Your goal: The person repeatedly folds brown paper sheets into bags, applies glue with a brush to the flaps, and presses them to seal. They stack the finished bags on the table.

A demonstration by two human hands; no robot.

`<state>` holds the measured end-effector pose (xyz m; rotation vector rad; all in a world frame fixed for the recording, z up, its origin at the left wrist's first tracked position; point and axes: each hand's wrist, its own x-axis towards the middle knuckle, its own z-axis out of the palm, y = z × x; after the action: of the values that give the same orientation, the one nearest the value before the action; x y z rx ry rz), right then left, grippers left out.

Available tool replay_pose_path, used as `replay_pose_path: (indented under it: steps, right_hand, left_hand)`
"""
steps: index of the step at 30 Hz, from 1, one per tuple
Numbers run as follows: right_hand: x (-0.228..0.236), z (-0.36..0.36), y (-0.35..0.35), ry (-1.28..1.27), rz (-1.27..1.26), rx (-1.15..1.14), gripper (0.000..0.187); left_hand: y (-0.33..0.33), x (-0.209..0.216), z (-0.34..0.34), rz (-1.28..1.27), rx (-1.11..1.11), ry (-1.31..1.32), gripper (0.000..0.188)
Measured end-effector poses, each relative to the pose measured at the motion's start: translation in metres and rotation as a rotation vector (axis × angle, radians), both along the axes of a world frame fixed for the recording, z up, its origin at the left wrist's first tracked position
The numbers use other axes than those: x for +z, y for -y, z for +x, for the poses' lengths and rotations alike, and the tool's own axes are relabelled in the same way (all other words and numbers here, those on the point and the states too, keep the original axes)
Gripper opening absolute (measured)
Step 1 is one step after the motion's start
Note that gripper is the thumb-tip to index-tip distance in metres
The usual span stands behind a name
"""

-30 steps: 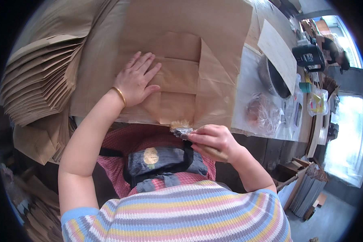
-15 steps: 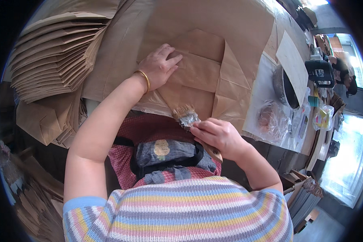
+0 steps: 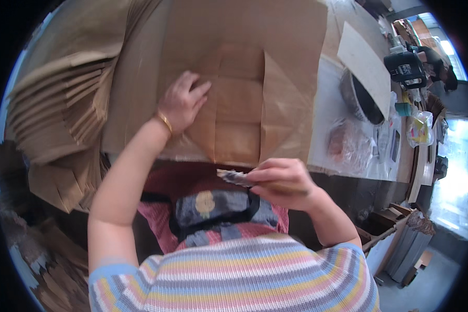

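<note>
My left hand (image 3: 182,101), with a gold bangle on its wrist, rests with fingers spread on brown kraft paper. Under and beside it lies a folded piece, perhaps a bag end (image 3: 238,106), with creased square panels in the middle and a slanting flap on its right. My right hand (image 3: 283,183) is wrapped round the wooden handle of a flat brush (image 3: 234,178). The brush is tilted nearly level, its worn, whitish-coated head pointing left. It hovers off the paper, just past the table's near edge and above my lap.
Fanned brown paper bags (image 3: 57,112) are stacked at the left. To the right stand a dark bowl (image 3: 356,96) partly covered by a pale board (image 3: 364,70), a clear plastic bag (image 3: 351,148) and a black jug (image 3: 404,67). Another person (image 3: 439,67) is at the far right.
My right hand has drawn the brush off the folded paper toward my body and turned it flatter. My left hand stays on the paper. The whole view has shifted slightly.
</note>
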<state>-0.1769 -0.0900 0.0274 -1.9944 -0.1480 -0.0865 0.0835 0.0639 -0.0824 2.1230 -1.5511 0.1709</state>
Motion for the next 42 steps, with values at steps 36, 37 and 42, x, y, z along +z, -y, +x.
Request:
replay_pose_path:
  steps: [36,37,42]
  right_hand:
    - [0.005,0.077,0.078,0.270,-0.113,-0.614,0.021]
    - [0.017,0.048,0.082,0.230,-0.284,-0.552,0.026]
    - [0.012,-0.075,0.160,0.142,-1.003,-0.759,0.045]
  left_hand:
    - [0.009,0.005,-0.008,-0.031,0.042,-0.132,0.029]
    - [0.007,0.005,-0.007,-0.019,0.048,-0.089,0.030]
    - [0.001,0.002,-0.008,0.030,0.052,-0.065,0.035]
